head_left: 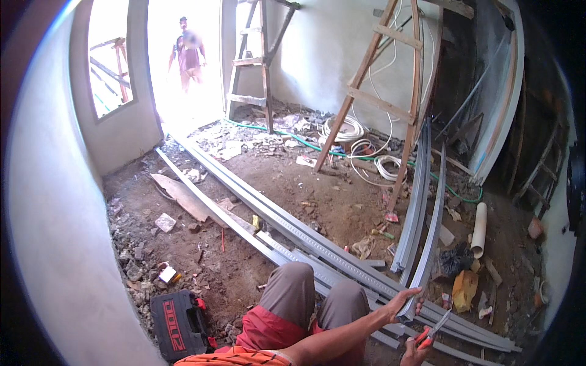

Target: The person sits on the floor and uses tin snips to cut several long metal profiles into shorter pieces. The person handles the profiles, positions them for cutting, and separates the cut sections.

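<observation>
My left hand (pixel 398 306) reaches across my knees and is closed round the near end of a long, thin metal channel (pixel 431 245). That channel runs away from me toward the right-hand ladder. Low in the view, my right hand (pixel 414 354) grips a pair of tin snips (pixel 425 337) by the red handles. The metal blades point up and to the right, beside the channel's end and apart from it. Part of the right hand is cut off by the lower edge. Beneath both hands lie more long metal channels (pixel 268 215), stretching from the doorway to the lower right.
Wooden ladders (pixel 381 97) (pixel 249 63) stand near the far wall, with coiled white cable (pixel 345 129) and a green hose (pixel 299 140). A black tool case (pixel 178 323) sits left of my legs. A white pipe (pixel 479 230) lies right. Beyond the doorway, a person (pixel 188 55) stands.
</observation>
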Demonstrator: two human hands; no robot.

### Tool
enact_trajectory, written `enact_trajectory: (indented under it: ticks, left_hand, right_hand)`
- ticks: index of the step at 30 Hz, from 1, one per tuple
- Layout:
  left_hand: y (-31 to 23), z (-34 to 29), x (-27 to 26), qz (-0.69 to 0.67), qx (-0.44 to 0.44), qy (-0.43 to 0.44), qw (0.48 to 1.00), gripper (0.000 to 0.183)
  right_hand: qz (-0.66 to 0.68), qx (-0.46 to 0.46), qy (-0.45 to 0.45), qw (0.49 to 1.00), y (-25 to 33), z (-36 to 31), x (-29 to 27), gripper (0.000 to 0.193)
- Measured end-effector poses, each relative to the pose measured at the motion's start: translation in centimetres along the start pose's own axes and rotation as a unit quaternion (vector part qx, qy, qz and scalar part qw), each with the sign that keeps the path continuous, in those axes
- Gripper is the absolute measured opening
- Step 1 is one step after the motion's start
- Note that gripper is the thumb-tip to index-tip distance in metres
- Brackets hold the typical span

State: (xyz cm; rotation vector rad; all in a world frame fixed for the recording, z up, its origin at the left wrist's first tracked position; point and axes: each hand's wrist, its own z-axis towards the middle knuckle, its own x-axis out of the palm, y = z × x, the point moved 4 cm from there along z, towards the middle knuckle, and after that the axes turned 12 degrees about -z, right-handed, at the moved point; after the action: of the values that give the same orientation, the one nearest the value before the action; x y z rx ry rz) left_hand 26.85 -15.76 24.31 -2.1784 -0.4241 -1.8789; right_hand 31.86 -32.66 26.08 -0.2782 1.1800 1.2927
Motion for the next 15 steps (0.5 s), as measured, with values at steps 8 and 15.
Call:
enact_trajectory:
  ticks: [8,15]
  left_hand:
    - [-1.6,-0.9,2.6,-0.062,-0.015,0.058,0.996,0.031]
    - [-2.7,-0.9,3.7,-0.117,-0.008,0.092,0.989,0.034]
  right_hand:
    - [0.214,0.044,-0.025,0.976,2.7,2.2,-1.2,0.022]
    - [0.250,0.081,0.015,0.965,-0.5,3.2,1.7,0.019]
